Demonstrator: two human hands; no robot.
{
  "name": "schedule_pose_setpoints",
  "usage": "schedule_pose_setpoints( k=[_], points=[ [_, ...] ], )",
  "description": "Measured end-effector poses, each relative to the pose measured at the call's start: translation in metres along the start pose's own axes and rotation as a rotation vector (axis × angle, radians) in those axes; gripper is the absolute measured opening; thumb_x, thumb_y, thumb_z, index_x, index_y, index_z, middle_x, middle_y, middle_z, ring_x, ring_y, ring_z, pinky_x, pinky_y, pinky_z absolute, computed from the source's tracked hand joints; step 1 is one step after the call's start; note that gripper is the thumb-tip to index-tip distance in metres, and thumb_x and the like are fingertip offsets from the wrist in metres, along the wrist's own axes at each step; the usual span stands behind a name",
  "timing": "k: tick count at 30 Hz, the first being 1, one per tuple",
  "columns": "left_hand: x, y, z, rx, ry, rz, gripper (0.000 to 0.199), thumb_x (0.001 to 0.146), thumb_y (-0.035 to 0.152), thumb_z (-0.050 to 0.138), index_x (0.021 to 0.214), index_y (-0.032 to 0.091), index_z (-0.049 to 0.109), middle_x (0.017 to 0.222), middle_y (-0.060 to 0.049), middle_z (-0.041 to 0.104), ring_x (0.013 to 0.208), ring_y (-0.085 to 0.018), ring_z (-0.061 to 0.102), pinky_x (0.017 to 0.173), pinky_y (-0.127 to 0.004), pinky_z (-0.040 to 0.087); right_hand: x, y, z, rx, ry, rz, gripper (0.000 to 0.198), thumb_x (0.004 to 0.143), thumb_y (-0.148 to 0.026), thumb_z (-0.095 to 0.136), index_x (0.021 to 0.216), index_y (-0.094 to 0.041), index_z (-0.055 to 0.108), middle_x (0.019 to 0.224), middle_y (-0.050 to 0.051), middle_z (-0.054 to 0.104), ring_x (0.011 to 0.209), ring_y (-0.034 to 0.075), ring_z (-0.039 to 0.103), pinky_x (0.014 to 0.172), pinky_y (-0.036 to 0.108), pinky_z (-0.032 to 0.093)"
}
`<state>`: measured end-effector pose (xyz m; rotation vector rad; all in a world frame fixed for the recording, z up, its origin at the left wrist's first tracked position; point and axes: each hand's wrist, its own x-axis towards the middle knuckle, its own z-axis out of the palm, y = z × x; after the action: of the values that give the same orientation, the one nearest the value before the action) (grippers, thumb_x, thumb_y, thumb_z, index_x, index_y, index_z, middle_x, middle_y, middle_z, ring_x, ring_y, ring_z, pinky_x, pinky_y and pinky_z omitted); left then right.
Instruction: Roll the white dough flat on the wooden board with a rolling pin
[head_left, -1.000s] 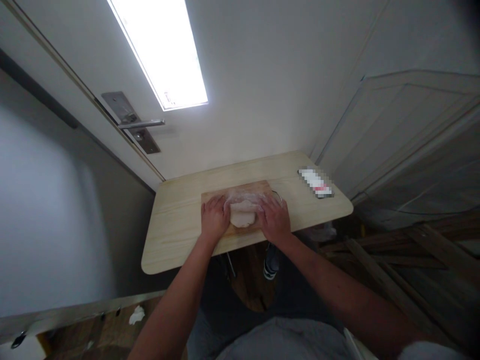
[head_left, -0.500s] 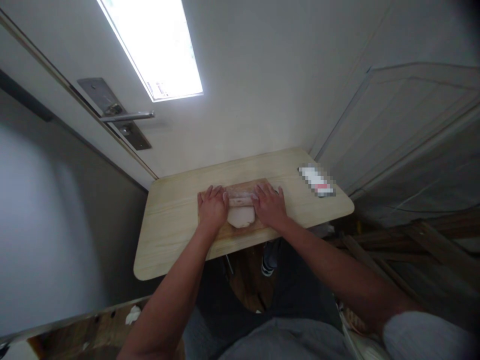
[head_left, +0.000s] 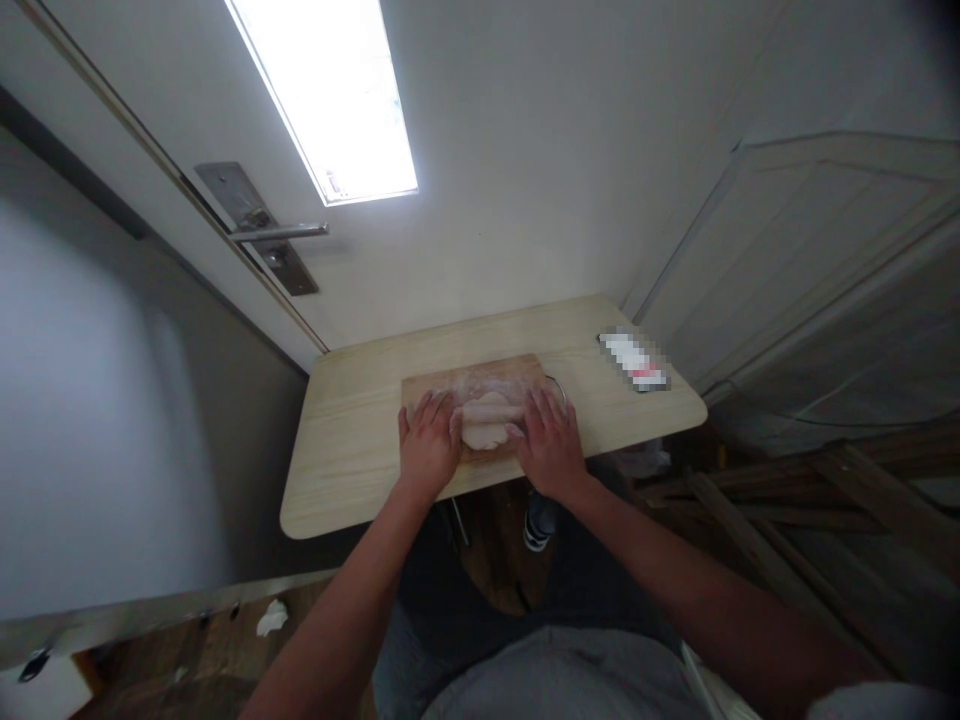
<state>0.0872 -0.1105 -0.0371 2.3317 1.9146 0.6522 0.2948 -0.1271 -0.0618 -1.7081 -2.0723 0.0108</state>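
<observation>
A pale wooden rolling pin [head_left: 495,413] lies crosswise over a flattened piece of white dough [head_left: 484,436]. Dough shows both in front of the pin and beyond it. Beneath them is a floury wooden cutting board [head_left: 471,378]. My left hand [head_left: 430,440] is closed over the pin's left end, and my right hand [head_left: 552,442] over its right end. The fingers curve forward over the pin, which hides what the fingertips touch.
The board sits on a light wood-grain table [head_left: 345,440] against a white door with a metal handle [head_left: 281,232]. A blurred-out phone-like item [head_left: 634,360] lies at the table's right. Wooden planks [head_left: 757,500] stand to the right, and a crumpled white scrap [head_left: 272,617] is at lower left.
Both hands and the rolling pin have moved back toward me over the dough. More dough now shows beyond the pin, and the view has shifted slightly.
</observation>
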Motion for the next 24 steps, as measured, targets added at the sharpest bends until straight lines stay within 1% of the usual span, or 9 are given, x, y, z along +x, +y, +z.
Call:
schedule_pose_setpoints(
  k=[3, 5, 9, 13, 16, 21, 24],
  points=[
    [-0.016, 0.001, -0.004, -0.001, 0.009, 0.017, 0.046, 0.102, 0.038, 0.034, 0.144, 0.027, 0.048, 0.149, -0.007, 0.052, 0.146, -0.025, 0.034, 0.122, -0.055, 0.013, -0.018, -0.005, -0.003, 0.003, -0.008, -0.012, 0.064, 0.101, -0.048, 0.035, 0.155, -0.013, 0.028, 0.160, 0.016, 0.030, 0.150, 0.031, 0.019, 0.118, 0.058, 0.013],
    [-0.023, 0.001, -0.006, -0.002, 0.018, 0.031, 0.046, 0.102, 0.038, 0.035, 0.146, 0.028, 0.047, 0.151, -0.006, 0.050, 0.146, -0.025, 0.034, 0.122, -0.054, 0.013, -0.027, -0.007, -0.004, -0.007, -0.013, -0.011, 0.065, 0.101, -0.048, 0.035, 0.155, -0.012, 0.028, 0.160, 0.017, 0.031, 0.150, 0.032, 0.018, 0.118, 0.058, 0.014],
    [-0.028, 0.001, -0.006, 0.007, 0.038, 0.046, 0.045, 0.103, 0.038, 0.035, 0.145, 0.029, 0.048, 0.150, -0.005, 0.051, 0.145, -0.025, 0.037, 0.121, -0.055, 0.015, -0.035, -0.009, -0.004, -0.027, -0.017, -0.015, 0.065, 0.101, -0.047, 0.035, 0.155, -0.012, 0.028, 0.160, 0.018, 0.031, 0.150, 0.032, 0.019, 0.118, 0.058, 0.015],
    [-0.020, -0.002, 0.002, 0.017, 0.090, 0.053, 0.044, 0.103, 0.039, 0.036, 0.142, 0.028, 0.051, 0.147, -0.005, 0.054, 0.144, -0.025, 0.039, 0.121, -0.054, 0.017, -0.025, -0.005, -0.001, -0.047, -0.004, -0.022, 0.066, 0.101, -0.050, 0.034, 0.154, -0.010, 0.029, 0.159, 0.018, 0.032, 0.150, 0.033, 0.020, 0.117, 0.059, 0.015],
    [-0.010, -0.005, 0.008, 0.015, 0.103, 0.047, 0.043, 0.103, 0.038, 0.036, 0.140, 0.027, 0.054, 0.145, -0.005, 0.057, 0.144, -0.025, 0.039, 0.120, -0.055, 0.019, -0.013, -0.001, 0.000, -0.052, -0.015, -0.029, 0.066, 0.101, -0.051, 0.033, 0.153, -0.010, 0.030, 0.160, 0.017, 0.031, 0.149, 0.032, 0.021, 0.118, 0.057, 0.015],
    [0.003, -0.005, 0.013, -0.008, 0.081, 0.024, 0.044, 0.103, 0.038, 0.031, 0.136, 0.024, 0.057, 0.143, -0.006, 0.058, 0.144, -0.026, 0.039, 0.119, -0.057, 0.023, 0.004, 0.004, 0.001, -0.047, -0.044, -0.033, 0.069, 0.101, -0.054, 0.031, 0.153, -0.009, 0.031, 0.159, 0.018, 0.033, 0.148, 0.032, 0.023, 0.119, 0.056, 0.012],
    [0.010, -0.005, 0.012, -0.007, 0.052, 0.010, 0.046, 0.104, 0.039, 0.027, 0.134, 0.023, 0.058, 0.142, -0.007, 0.059, 0.143, -0.026, 0.039, 0.118, -0.058, 0.023, 0.012, 0.006, 0.002, -0.043, -0.039, -0.034, 0.070, 0.101, -0.054, 0.029, 0.153, -0.008, 0.031, 0.158, 0.018, 0.034, 0.148, 0.032, 0.023, 0.119, 0.057, 0.011]
  ],
)
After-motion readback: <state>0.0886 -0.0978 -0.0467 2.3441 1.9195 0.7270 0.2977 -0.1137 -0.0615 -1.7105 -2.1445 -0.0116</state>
